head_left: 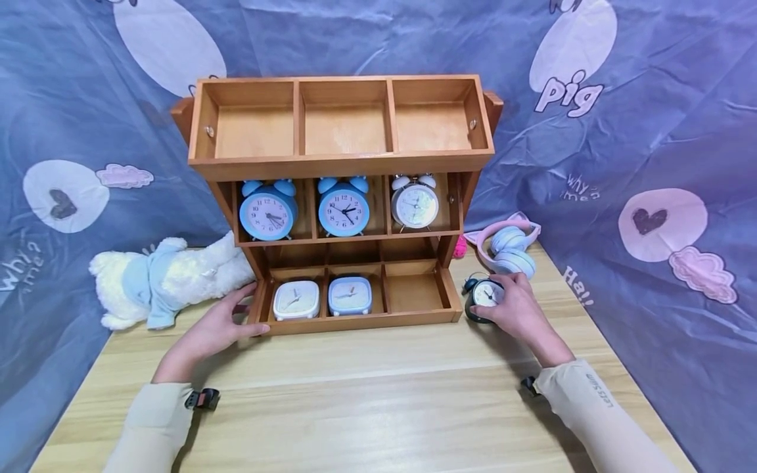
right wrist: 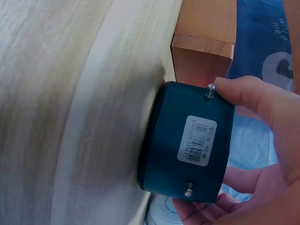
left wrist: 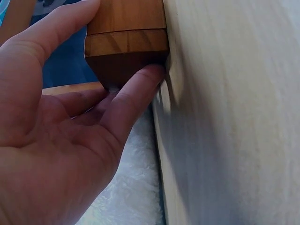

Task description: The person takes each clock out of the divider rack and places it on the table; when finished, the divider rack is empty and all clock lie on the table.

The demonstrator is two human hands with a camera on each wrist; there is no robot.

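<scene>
My right hand grips a dark green twin-bell alarm clock by its body, thumb on one side and fingers on the other. Its white dial faces up, just right of the shelf's lower tier. A barcode label and two metal feet show on its underside. My left hand holds the lower left corner of a brown wooden shelf. In the left wrist view, its fingers wrap the corner block. Two square clocks, one white and one blue, lie in the lower left and middle compartments.
Two blue twin-bell clocks and a white one stand on the middle tier. The top tier has three compartments. A white plush toy lies left of the shelf. Pink and blue headphones sit behind my right hand.
</scene>
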